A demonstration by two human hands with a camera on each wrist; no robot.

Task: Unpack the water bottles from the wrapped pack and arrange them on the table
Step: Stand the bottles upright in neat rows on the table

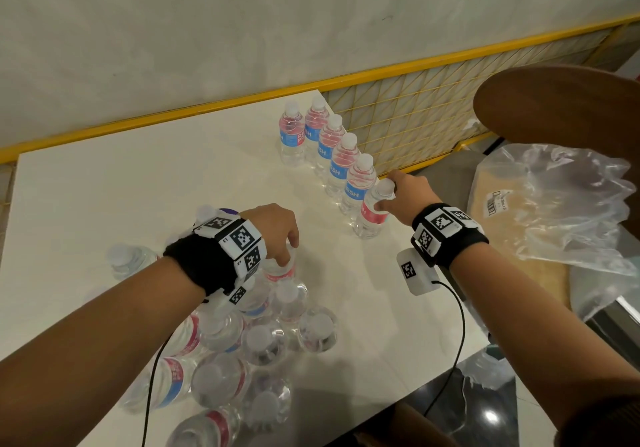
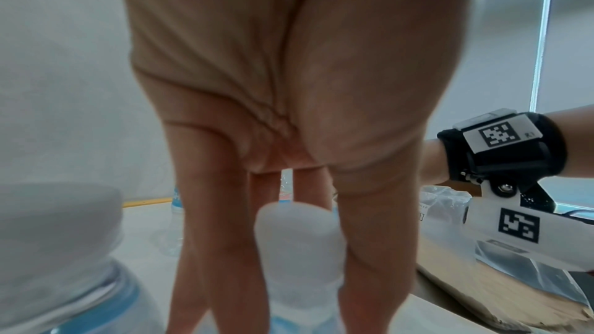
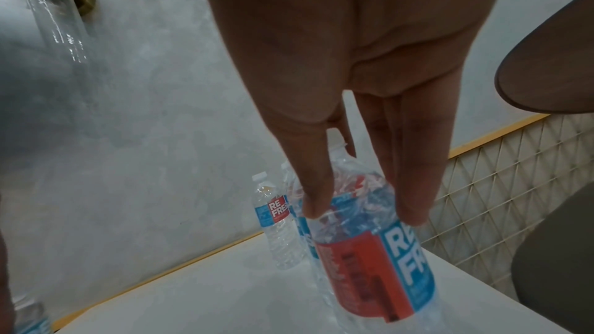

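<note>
A: Item one, our right hand (image 1: 405,197). Position?

B: Fingers and thumb curled round the shoulder of the near bottle (image 1: 372,212), just under its cap. The bottle stands upright on the white table (image 1: 138,186), at the near end of the row along the right edge.

A: Count for the row (image 1: 332,155)?

B: Six in line, counting the one we grip; a seventh stands beside the far end. All upright, capped, red and blue labels.

A: Item two, our left hand (image 1: 277,231).

B: Fingers curled down round the top of a cluster bottle (image 1: 278,273); from the left wrist its cap sits between our fingers.

A: Count for the cluster (image 1: 242,342)?

B: At least ten, crowded together near the front edge; our forearm hides some, so we cannot give an exact figure.

A: Sundries?

B: One crumpled clear plastic wrap (image 1: 554,204), off the table to the right.
</note>
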